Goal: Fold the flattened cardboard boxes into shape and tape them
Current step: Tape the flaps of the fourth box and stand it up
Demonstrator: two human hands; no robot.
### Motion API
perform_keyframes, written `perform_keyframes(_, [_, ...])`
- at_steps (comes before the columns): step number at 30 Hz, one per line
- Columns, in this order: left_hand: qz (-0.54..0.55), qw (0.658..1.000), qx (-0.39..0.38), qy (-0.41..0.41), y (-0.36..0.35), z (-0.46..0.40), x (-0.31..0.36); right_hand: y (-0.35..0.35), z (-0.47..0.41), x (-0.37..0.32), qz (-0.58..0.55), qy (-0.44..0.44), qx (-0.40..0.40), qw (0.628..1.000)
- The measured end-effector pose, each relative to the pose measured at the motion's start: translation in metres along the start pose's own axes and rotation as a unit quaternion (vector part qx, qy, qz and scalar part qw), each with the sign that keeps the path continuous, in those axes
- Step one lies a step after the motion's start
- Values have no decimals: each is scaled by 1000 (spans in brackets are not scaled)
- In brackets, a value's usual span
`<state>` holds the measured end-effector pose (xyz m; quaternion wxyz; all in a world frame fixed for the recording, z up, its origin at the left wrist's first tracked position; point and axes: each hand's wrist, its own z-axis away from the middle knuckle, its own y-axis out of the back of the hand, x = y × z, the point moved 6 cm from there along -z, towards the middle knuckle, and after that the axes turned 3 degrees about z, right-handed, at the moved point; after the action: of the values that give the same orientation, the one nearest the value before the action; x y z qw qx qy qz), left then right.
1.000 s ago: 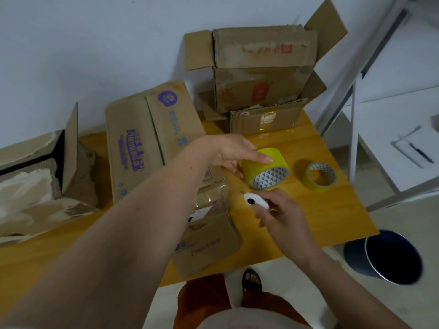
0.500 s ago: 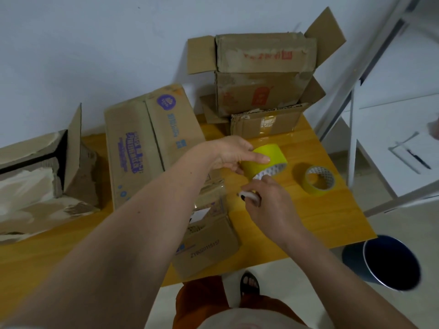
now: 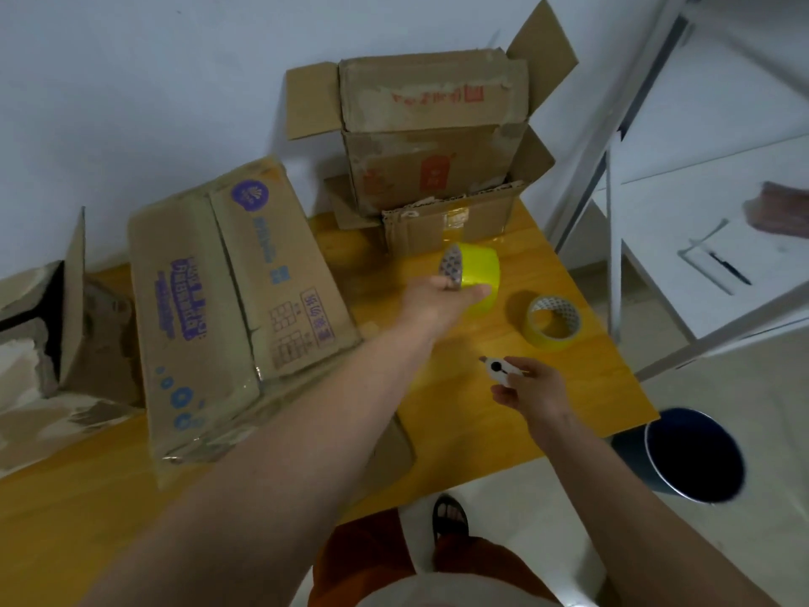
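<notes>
Motion blur softens the left hand (image 3: 442,300) and the yellow tape roll (image 3: 475,273) it grips, its fingers hidden behind the roll. The white cutter (image 3: 499,369) in the right hand (image 3: 532,387) is too small to show its blade. Left of the hands, a torn box (image 3: 48,343) runs off the frame; a reddish smear (image 3: 781,210) far right is unreadable.

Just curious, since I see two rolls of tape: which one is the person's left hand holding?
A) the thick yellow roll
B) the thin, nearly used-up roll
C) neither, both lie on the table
A: the left hand grips the thick yellow roll, while the thin roll lies untouched on the table.
</notes>
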<state>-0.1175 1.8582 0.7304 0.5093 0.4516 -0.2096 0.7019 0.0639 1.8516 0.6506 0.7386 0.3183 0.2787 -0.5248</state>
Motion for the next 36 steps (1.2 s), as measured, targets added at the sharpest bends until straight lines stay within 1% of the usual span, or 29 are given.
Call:
perform_keyframes(2, [-25,999,27,-10,-15,-1,-23,7,-12,8,-16,-29,24,999])
perform_keyframes(4, [-46,998,32,22,-22,-7,-50,11,-21,13,-22,-53,37,998])
perform_keyframes(6, [-42,996,32,69,-24,-11,-72,14,-26,15,-34,-69,39,996])
perform_keyframes(9, [-29,994,26,100,-28,-16,-97,17,-30,19,-38,-55,18,998])
perform_keyframes(14, [-33,999,21,20,-42,-25,-116,24,-26,27,-18,-23,9,1000])
perform_keyframes(18, [-111,993,-11,-32,-48,-27,-148,16,-21,28,24,18,-1,1000])
perform_keyframes(22, [-174,983,-3,-61,-41,-28,-166,-3,-17,22,57,52,-42,996])
perform_keyframes(24, [-228,971,-9,-74,-36,-32,-168,-13,-15,18,75,61,-58,994])
perform_keyframes(26, [-295,949,-52,-94,-36,-29,-165,-24,-13,14,81,66,-76,992])
perform_keyframes(28, [-318,940,-96,-80,-37,-20,-161,-31,-11,11,81,66,-83,991])
perform_keyframes(29, [-317,941,-102,-67,-36,-12,-156,-33,-10,10,81,66,-82,991])
perform_keyframes(32, [-317,945,-72,-34,-19,20,-136,-28,-9,2,123,81,-61,987])
perform_keyframes(33, [-313,946,-68,-52,-11,38,-126,-26,-7,-3,151,96,-48,983])
perform_keyframes(34, [-306,945,-67,-98,-3,59,-114,-23,-1,-11,170,125,-28,977])
perform_keyframes(35, [-303,935,-63,-172,4,84,-98,-22,10,-22,172,173,-6,970])
perform_keyframes(36, [-306,915,-47,-257,13,110,-81,-22,26,-35,157,238,12,959])
